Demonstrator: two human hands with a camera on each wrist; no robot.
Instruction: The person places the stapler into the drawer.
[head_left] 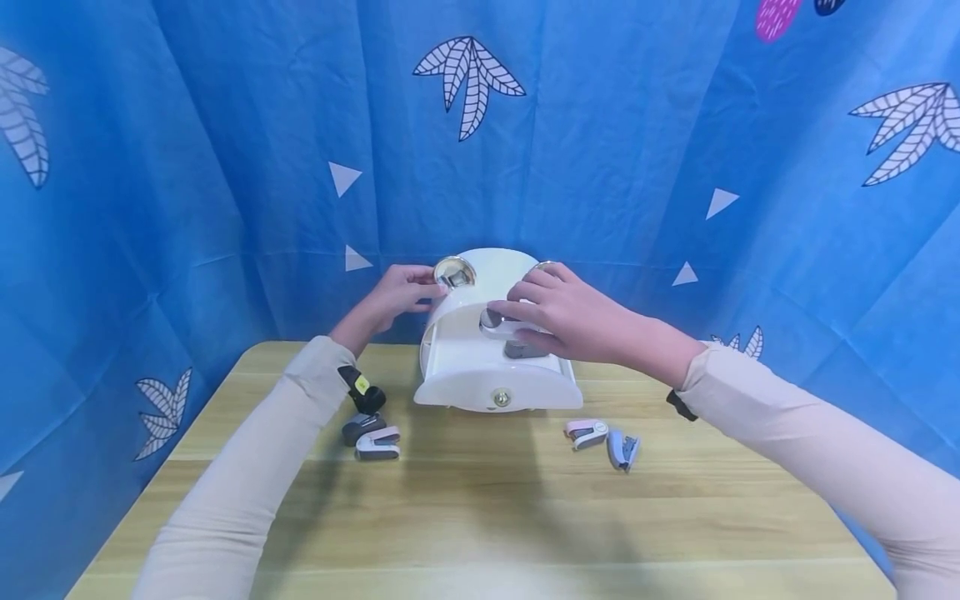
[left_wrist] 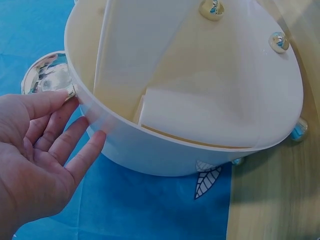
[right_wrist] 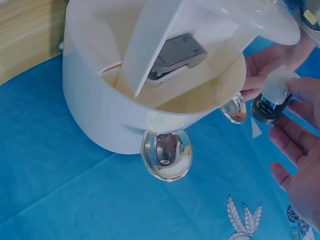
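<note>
Nearest, four small staplers [head_left: 377, 444] are lying in two pairs before a white box [head_left: 495, 271], which is standing at the tabletop's [head_left: 480, 517] far edge, its drawer [head_left: 461, 390] holding a gray stapler [right_wrist: 181, 52]. Farther back, the right hand [head_left: 566, 312] is pinching a white-topped, dark-based stapler [right_wrist: 272, 95] between thumb and fingertips; the left hand [head_left: 397, 298] is pinching the box's gold disc [head_left: 454, 271].

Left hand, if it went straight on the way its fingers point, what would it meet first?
The gold disc, which the left hand touches; just past it, probably the white container's side wall, though depth there is hard to judge.
</note>
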